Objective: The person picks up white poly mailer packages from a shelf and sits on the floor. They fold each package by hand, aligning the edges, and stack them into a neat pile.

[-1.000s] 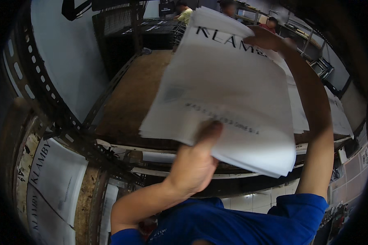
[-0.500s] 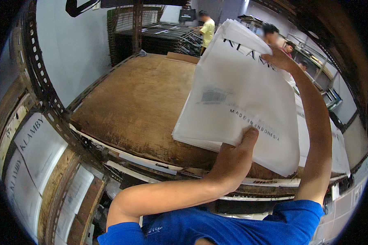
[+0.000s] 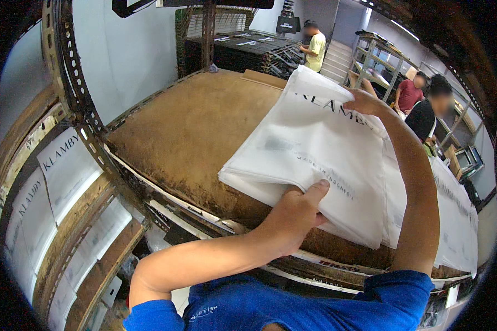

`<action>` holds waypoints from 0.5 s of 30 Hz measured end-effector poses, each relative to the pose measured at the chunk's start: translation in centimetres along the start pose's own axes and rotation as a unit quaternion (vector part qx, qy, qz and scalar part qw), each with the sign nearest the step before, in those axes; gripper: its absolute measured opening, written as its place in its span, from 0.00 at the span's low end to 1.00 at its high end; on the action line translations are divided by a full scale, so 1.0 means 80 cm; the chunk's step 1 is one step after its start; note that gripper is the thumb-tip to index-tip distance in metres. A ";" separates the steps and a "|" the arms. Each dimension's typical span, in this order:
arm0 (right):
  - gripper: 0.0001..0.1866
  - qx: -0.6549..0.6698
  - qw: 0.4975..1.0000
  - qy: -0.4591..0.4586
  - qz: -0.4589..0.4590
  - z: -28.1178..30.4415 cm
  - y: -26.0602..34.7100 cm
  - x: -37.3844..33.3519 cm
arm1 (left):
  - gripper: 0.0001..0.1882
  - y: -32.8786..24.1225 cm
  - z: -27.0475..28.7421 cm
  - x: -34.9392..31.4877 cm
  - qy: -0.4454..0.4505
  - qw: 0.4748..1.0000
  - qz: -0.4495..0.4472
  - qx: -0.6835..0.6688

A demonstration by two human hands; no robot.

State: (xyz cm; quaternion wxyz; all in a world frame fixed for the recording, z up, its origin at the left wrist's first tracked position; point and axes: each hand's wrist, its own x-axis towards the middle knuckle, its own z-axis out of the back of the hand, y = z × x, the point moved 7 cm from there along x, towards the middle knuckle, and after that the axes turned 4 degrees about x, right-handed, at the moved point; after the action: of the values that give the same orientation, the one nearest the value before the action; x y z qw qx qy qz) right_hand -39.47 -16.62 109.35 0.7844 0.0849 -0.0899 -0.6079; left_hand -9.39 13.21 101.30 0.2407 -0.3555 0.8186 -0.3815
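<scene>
the brown felt-topped counter fills the middle of the view, mostly bare on its left side, with a white sheet lying along its right edge. above its near right part the person holds a stack of white printed bags — lifted and tilted, its lower edge over the counter's front rim. the right hand pinches the stack's far top corner, while the left hand clamps the near edge, thumb on top and fingers hidden beneath. judging by this, the stack is gathered and in hand but not yet laid flat on the counter. more white printed bags sit on the shelves at the left — small in the background, other people stand among racks
</scene>
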 end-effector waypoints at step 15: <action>0.27 -0.038 0.997 -0.056 0.035 0.003 0.050 -0.027 | 0.21 -0.073 0.006 -0.095 0.037 0.782 -0.125 0.610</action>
State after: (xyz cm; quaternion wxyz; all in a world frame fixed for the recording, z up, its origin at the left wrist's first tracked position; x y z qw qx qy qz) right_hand -36.32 -13.51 110.45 0.8017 0.0174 -0.1134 -0.5866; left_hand -1.94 16.16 106.63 0.3271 -0.2194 0.3716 -0.8407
